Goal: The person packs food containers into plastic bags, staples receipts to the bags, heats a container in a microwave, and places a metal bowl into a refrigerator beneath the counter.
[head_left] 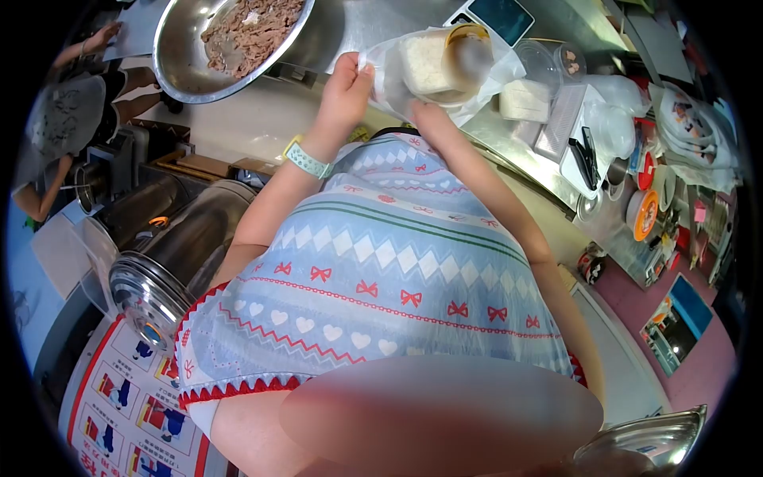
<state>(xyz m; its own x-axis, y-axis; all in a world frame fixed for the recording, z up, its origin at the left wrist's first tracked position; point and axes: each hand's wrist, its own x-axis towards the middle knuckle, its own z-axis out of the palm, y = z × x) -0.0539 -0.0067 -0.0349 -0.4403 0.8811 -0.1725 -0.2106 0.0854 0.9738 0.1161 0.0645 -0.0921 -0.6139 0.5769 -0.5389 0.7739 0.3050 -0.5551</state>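
A clear plastic bag [388,84] is spread over the front of the steel counter. Inside or on it lies a white block-like mass [426,65], beside a round container with a yellow rim [467,54] whose inside is blurred. My left hand [348,86] has its fingers closed on the bag's left edge. At the bag's lower edge is my right hand [433,119], partly covered by plastic, its fingers hidden. A steel bowl [176,49] of shredded brown meat [246,33] stands at the upper left.
Behind the bag is a scale [501,17]. To the right are a white block in plastic [524,101], a grater-like tray [559,119], black tongs [586,159] and an orange-lidded tub [642,215]. A co-worker [67,119] stands at far left, near large steel pots [187,230].
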